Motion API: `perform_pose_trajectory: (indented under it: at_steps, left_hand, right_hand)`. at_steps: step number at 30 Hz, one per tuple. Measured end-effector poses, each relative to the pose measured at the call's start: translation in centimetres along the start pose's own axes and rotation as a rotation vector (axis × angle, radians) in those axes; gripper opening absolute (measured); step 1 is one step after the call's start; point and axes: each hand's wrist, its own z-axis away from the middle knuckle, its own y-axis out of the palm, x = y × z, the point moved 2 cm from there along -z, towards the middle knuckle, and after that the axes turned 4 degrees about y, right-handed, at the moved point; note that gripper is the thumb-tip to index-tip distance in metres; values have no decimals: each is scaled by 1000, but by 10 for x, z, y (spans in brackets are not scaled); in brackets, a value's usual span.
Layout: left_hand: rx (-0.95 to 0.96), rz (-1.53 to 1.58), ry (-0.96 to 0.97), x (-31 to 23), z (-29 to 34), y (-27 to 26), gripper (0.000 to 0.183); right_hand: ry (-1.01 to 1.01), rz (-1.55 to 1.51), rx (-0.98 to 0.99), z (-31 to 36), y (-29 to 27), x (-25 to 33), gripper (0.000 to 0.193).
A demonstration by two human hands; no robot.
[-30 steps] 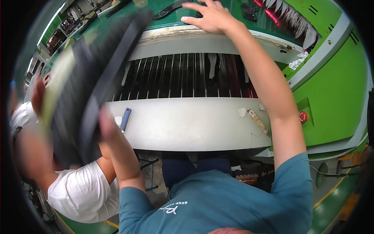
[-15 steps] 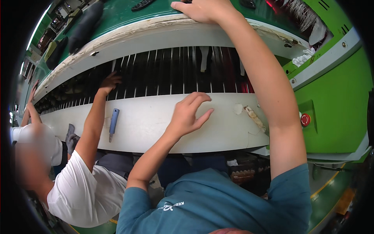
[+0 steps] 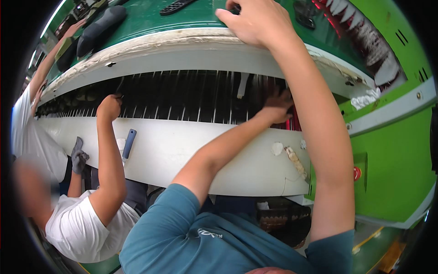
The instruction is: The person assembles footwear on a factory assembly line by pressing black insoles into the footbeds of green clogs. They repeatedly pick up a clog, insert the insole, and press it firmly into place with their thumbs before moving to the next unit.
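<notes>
My left hand (image 3: 278,106) reaches over the right end of the dark slatted conveyor (image 3: 182,98), blurred, with its fingers apart and nothing visible in them. A white strip (image 3: 242,85) hangs near it on the slats. My right hand (image 3: 258,20) is at the green upper belt (image 3: 205,17), its fingers curled on a small dark piece that is mostly hidden. To its left a black shoe sole (image 3: 175,7) lies on the green belt, and to its right rests another dark shoe piece (image 3: 305,14).
A blue-handled tool (image 3: 129,144) lies on the white ledge (image 3: 182,153). Near its right end is a tape-wrapped piece (image 3: 295,162). A green machine housing (image 3: 392,169) with a red button (image 3: 357,173) stands right. Two co-workers (image 3: 82,223) (image 3: 36,123) are left, one reaching over the conveyor.
My left hand has moved from above the white ledge to the right, over the slats. My right hand stays at the green belt. A co-worker's arm now reaches up to the belt.
</notes>
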Motion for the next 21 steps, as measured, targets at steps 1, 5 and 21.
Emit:
perform_pose_trajectory:
  at_steps: [1,5,21]
  left_hand:
    - [-54,-61,44,13,-8,19,78]
    - [87,-133,-57,-8,-21,23,81]
    - [-197,-107,28,-104,249,-234,19]
  right_hand:
    - [-24,-11,-34,0,2,6,35]
    - [-6,5,-180,-8,16,-28,21]
    - [90,156,-150,-14,20,-18,33]
